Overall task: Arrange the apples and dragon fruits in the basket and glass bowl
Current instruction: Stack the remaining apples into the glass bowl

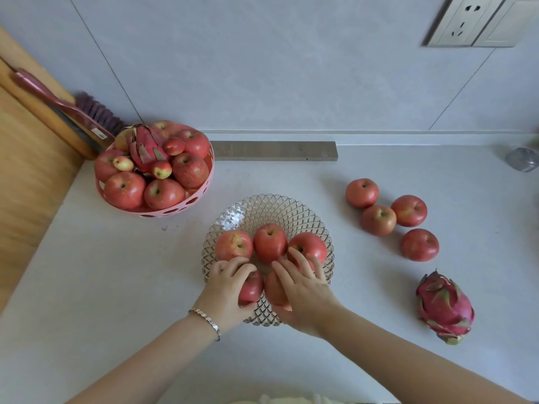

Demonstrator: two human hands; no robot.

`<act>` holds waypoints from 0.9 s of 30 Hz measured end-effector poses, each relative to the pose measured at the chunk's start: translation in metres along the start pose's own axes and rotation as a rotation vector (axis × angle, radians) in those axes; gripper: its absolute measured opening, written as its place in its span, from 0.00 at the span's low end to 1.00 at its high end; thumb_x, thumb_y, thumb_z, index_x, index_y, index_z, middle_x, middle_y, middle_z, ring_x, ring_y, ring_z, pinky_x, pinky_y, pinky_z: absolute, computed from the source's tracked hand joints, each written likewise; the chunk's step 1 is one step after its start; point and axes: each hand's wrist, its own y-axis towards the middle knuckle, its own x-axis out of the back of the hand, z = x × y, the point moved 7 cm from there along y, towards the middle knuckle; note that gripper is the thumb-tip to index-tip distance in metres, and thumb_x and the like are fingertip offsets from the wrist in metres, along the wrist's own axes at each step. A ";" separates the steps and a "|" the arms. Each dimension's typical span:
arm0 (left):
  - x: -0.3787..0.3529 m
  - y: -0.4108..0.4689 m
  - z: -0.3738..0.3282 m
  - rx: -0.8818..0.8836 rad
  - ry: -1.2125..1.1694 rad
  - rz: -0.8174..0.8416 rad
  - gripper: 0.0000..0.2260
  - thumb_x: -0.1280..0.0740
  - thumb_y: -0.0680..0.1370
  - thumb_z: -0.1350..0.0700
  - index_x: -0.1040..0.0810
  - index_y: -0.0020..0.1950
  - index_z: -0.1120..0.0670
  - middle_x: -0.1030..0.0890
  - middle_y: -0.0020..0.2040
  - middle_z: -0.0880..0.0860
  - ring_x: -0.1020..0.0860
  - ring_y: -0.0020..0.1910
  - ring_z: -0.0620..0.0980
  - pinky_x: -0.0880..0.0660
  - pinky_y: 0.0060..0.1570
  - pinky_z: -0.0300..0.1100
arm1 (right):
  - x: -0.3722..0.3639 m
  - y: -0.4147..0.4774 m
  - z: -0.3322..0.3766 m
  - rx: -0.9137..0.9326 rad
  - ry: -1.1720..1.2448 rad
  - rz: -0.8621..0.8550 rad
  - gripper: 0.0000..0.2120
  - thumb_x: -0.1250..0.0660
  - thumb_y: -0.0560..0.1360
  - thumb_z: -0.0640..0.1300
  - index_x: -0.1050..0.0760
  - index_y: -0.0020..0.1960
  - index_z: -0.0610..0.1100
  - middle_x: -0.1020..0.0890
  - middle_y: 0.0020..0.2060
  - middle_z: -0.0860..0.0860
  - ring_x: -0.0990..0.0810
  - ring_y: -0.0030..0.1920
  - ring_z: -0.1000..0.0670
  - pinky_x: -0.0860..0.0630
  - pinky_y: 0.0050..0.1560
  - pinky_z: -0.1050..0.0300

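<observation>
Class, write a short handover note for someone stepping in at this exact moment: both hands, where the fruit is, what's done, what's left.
Hands: left hand grips the near-left apple in the glass bowl; right hand holds the near-right apple beside it.
Done: three apples sit behind them in the bowl; the basket is piled with more apples and a dragon fruit.
Left: four loose apples and a loose dragon fruit lie on the counter to the right.

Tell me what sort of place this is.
Probably a home kitchen: a pale counter meeting a tiled wall with a socket, a wooden board and brush propped in the corner, and a fruit basket.
</observation>
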 end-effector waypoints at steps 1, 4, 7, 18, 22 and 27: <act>0.000 -0.001 0.001 0.023 -0.015 -0.015 0.24 0.27 0.66 0.52 0.26 0.61 0.51 0.30 0.64 0.50 0.32 0.58 0.57 0.31 0.60 0.47 | 0.002 0.000 0.000 0.005 -0.048 -0.016 0.32 0.32 0.64 0.63 0.26 0.62 0.45 0.21 0.58 0.50 0.28 0.66 0.44 0.34 0.64 0.38; -0.004 -0.003 0.002 0.093 -0.016 -0.024 0.24 0.28 0.67 0.51 0.27 0.62 0.50 0.34 0.65 0.54 0.34 0.60 0.58 0.32 0.61 0.47 | 0.008 0.003 0.000 -0.058 -0.061 -0.061 0.31 0.27 0.57 0.63 0.21 0.55 0.46 0.17 0.51 0.53 0.22 0.60 0.46 0.30 0.60 0.39; -0.006 -0.001 0.000 0.119 -0.010 -0.028 0.24 0.29 0.69 0.51 0.29 0.64 0.50 0.35 0.66 0.55 0.35 0.62 0.57 0.31 0.61 0.47 | 0.000 0.009 0.001 -0.068 0.017 0.040 0.32 0.34 0.67 0.60 0.31 0.65 0.44 0.26 0.64 0.48 0.38 0.72 0.44 0.49 0.71 0.36; -0.011 -0.001 0.004 0.088 -0.065 0.033 0.25 0.30 0.70 0.52 0.33 0.66 0.49 0.40 0.69 0.53 0.35 0.65 0.53 0.32 0.65 0.42 | 0.012 0.097 -0.031 -0.153 0.201 0.270 0.35 0.37 0.71 0.55 0.49 0.73 0.54 0.37 0.69 0.44 0.26 0.60 0.39 0.25 0.54 0.46; -0.010 0.000 0.007 0.083 -0.116 0.059 0.26 0.29 0.70 0.54 0.32 0.66 0.50 0.40 0.68 0.53 0.32 0.63 0.53 0.27 0.61 0.45 | 0.002 0.103 -0.034 -0.101 0.053 0.227 0.40 0.33 0.65 0.60 0.47 0.72 0.54 0.31 0.62 0.45 0.23 0.52 0.40 0.29 0.40 0.53; -0.006 0.001 0.010 0.077 -0.128 0.065 0.26 0.27 0.68 0.54 0.31 0.65 0.49 0.38 0.67 0.52 0.31 0.62 0.52 0.28 0.61 0.44 | -0.005 0.101 -0.052 -0.111 0.127 0.217 0.37 0.39 0.64 0.70 0.35 0.65 0.49 0.26 0.57 0.49 0.25 0.55 0.45 0.31 0.47 0.53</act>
